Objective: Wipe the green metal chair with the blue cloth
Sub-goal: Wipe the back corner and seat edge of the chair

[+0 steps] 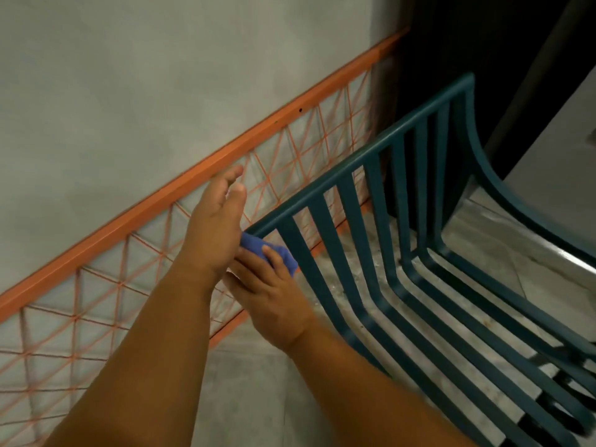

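Held blue cloth (269, 253) in right hand (274, 304) against green chair (380, 201) top rail corner; left hand (214, 227) relaxed, fingers straight, holding nothing.

The chair (387, 253) is painted metal, its flat teal-green slats smooth with a soft satin sheen. The blue cloth (271, 253) looks soft, matt and creased. The orange rail (193, 185) has a smooth painted finish, with thin orange wire mesh (96, 301) below it. The wall (161, 75) is matt grey plaster, faintly mottled. The floor (354, 253) is pale speckled stone, slightly glossy.
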Available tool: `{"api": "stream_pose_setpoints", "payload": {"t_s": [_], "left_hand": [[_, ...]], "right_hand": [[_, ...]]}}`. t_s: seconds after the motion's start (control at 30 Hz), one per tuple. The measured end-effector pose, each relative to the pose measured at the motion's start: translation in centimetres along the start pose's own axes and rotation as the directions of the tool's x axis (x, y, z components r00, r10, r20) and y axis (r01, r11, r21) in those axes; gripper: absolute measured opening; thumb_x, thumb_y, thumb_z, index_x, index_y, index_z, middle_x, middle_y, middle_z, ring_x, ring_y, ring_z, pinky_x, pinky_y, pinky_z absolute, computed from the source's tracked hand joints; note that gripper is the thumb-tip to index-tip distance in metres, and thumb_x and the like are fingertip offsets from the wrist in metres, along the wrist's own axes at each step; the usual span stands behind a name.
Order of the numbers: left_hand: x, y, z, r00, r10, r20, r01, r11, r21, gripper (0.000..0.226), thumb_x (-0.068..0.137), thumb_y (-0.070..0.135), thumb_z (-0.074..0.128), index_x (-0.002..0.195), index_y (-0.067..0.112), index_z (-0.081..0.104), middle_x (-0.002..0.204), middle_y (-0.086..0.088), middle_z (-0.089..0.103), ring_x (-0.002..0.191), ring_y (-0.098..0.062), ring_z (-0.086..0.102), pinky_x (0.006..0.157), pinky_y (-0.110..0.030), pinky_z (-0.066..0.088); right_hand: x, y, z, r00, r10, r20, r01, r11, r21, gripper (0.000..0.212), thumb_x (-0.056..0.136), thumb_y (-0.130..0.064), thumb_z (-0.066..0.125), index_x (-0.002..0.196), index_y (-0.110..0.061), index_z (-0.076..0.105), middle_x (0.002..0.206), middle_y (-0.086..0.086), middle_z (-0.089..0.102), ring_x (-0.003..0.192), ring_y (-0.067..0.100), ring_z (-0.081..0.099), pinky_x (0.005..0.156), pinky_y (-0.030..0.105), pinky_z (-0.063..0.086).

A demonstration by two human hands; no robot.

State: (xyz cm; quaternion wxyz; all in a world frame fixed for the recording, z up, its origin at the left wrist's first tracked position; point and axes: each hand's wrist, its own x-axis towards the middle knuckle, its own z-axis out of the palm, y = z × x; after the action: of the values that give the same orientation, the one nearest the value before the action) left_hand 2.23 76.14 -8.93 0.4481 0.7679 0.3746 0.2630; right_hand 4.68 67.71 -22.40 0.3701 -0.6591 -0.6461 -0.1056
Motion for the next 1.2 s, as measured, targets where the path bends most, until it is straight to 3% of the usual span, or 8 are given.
{"api": "stream_pose_setpoints", "payload": {"t_s": [0.1, 0.2, 0.37, 0.53, 0.7, 0.8, 1.03, 1.2], "left_hand": [[-1.0, -0.7, 1.0, 0.996, 0.090, -0.028, -0.086, 0.988, 0.131, 0.038, 0.100, 0.028, 0.039, 0.137, 0.030, 0.044, 0.141, 0.016, 0.041, 0.126, 0.005, 0.036, 0.096, -0.006, 0.026], [-2.4, -1.9, 1.9, 0.990, 0.140, -0.003, -0.137, 0.975, 0.174, 0.037, 0.101, 0.026, 0.038, 0.137, 0.028, 0.045, 0.140, 0.016, 0.042, 0.127, 0.005, 0.036, 0.102, -0.012, 0.027], [-3.5, -3.3, 2.2, 0.979, 0.189, 0.077, -0.201, 0.961, 0.188, 0.036, 0.099, 0.018, 0.040, 0.134, 0.026, 0.048, 0.134, 0.009, 0.050, 0.121, 0.001, 0.044, 0.099, -0.015, 0.033], [-3.7, -3.5, 1.7, 0.974, 0.223, 0.040, -0.226, 0.948, 0.225, 0.040, 0.098, 0.018, 0.042, 0.139, 0.020, 0.044, 0.143, 0.004, 0.044, 0.132, -0.006, 0.038, 0.111, -0.027, 0.033], [-5.5, -4.5, 1.0, 0.946, 0.325, 0.007, -0.316, 0.916, 0.248, 0.041, 0.097, 0.011, 0.042, 0.138, 0.014, 0.044, 0.140, 0.002, 0.045, 0.130, -0.002, 0.037, 0.110, -0.019, 0.029], [-6.9, -5.7, 1.2, 0.956, 0.291, 0.027, -0.288, 0.922, 0.258, 0.042, 0.097, 0.011, 0.042, 0.139, 0.016, 0.043, 0.143, 0.000, 0.043, 0.135, -0.009, 0.035, 0.113, -0.032, 0.029], [-9.9, -6.5, 3.5, 0.937, 0.348, 0.041, -0.342, 0.883, 0.320, 0.045, 0.095, 0.014, 0.039, 0.140, 0.012, 0.042, 0.151, -0.007, 0.034, 0.145, -0.017, 0.018, 0.117, -0.031, 0.017], [-12.2, -7.4, 6.9, 0.917, 0.300, 0.263, -0.380, 0.859, 0.343, 0.046, 0.099, 0.010, 0.039, 0.143, 0.021, 0.037, 0.154, 0.003, 0.028, 0.145, -0.008, 0.012, 0.119, -0.035, 0.014]], "right_hand": [[-5.2, -1.0, 2.3, 0.965, 0.227, -0.133, -0.228, 0.974, 0.007, 0.049, 0.083, 0.003, 0.054, 0.127, -0.017, 0.056, 0.132, 0.002, 0.054, 0.129, 0.025, 0.042, 0.102, 0.053, 0.040], [-8.4, -2.2, 2.9, 0.930, 0.352, -0.103, -0.352, 0.936, 0.015, 0.069, 0.069, 0.008, 0.073, 0.127, -0.020, 0.047, 0.129, -0.002, 0.045, 0.124, 0.023, 0.042, 0.104, 0.046, 0.041], [-4.7, -2.6, 0.9, 0.859, 0.473, -0.196, -0.423, 0.871, 0.251, 0.047, 0.075, 0.012, 0.064, 0.117, -0.009, 0.057, 0.121, 0.004, 0.044, 0.113, 0.025, 0.046, 0.092, 0.044, 0.048], [1.5, -3.1, -0.1, 0.748, 0.586, -0.313, -0.481, 0.803, 0.352, 0.057, 0.085, -0.009, 0.069, 0.129, -0.018, 0.035, 0.122, -0.004, 0.034, 0.108, 0.015, 0.043, 0.090, 0.021, 0.044], [-5.6, -2.0, 2.0, 0.630, 0.768, -0.116, -0.746, 0.640, 0.183, 0.056, 0.085, -0.018, 0.070, 0.132, -0.015, 0.040, 0.122, 0.009, 0.052, 0.107, 0.024, 0.054, 0.088, 0.041, 0.052], [-8.0, -1.9, 1.7, 0.559, 0.828, -0.032, -0.828, 0.560, 0.034, 0.047, 0.085, -0.022, 0.068, 0.127, -0.011, 0.049, 0.114, 0.010, 0.058, 0.102, 0.026, 0.055, 0.088, 0.041, 0.050], [-5.4, -1.3, 1.2, 0.604, 0.797, 0.022, -0.795, 0.599, 0.098, 0.050, 0.092, -0.032, 0.058, 0.135, -0.010, 0.041, 0.125, 0.008, 0.052, 0.112, 0.025, 0.047, 0.095, 0.039, 0.042], [-13.4, -1.5, -0.2, 0.506, 0.843, 0.182, -0.820, 0.536, -0.200, 0.042, 0.094, -0.026, 0.052, 0.131, -0.011, 0.042, 0.123, 0.008, 0.053, 0.111, 0.026, 0.050, 0.097, 0.037, 0.042]]}}
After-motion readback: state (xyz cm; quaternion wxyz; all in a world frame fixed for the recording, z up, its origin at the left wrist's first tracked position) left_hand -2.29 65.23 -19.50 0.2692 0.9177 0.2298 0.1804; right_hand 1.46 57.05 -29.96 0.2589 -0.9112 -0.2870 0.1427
